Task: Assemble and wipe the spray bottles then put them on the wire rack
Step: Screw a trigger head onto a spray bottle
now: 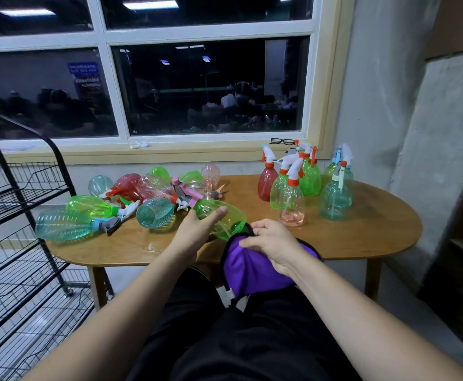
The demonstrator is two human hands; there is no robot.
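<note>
A: Wiping was in hand. The left hand gripped the green bottle over the worktop's near edge, and the right hand clutched the purple cloth just below that edge.
B: And next?
A: Likely the cloth needed rubbing round the bottle — then a carry to the wire rack, left of the worktop.

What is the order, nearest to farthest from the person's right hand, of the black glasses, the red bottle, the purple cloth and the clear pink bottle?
1. Purple cloth, gripped by the right hand itself.
2. Clear pink bottle, standing just beyond the hand.
3. Red bottle, upright farther back on the table.
4. Black glasses, on the window sill.
</note>
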